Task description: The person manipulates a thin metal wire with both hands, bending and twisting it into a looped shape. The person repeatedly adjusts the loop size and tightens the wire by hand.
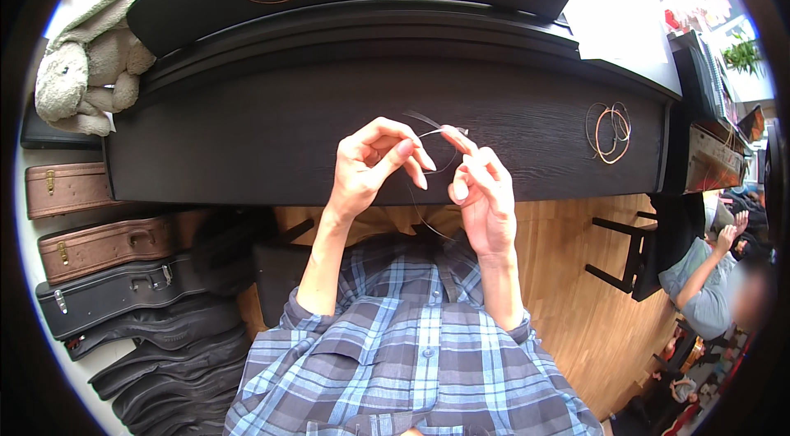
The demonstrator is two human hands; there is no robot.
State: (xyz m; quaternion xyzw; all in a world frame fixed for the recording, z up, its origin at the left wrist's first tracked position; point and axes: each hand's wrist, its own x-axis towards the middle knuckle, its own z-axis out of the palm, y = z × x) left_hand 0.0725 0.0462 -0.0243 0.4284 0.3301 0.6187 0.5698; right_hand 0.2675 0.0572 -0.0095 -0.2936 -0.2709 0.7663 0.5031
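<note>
Above the closed black lid (288, 119) of a piano-like instrument, I have a thin, shiny string (428, 133) between my two hands. It looks like an instrument string. My left hand (370, 163) is closed in a loose pinch on it, thumb and fingertips close together. Facing it, my right hand (487, 193) has its index finger extended along the string and its other fingers curled; the exact grip is hard to see. Part of the string loops between the hands, and a fine strand hangs below them. A coil of copper-coloured and dark strings (606, 158) lies on the lid to the right.
A plush rabbit (64, 82) sits at the lid's left end. Several instrument cases (107, 251) stand in a row at the left. Another copper-coloured string (280, 2) lies against the black upright panel. A dark stool (629, 255) and a seated person (699, 275) are at the right.
</note>
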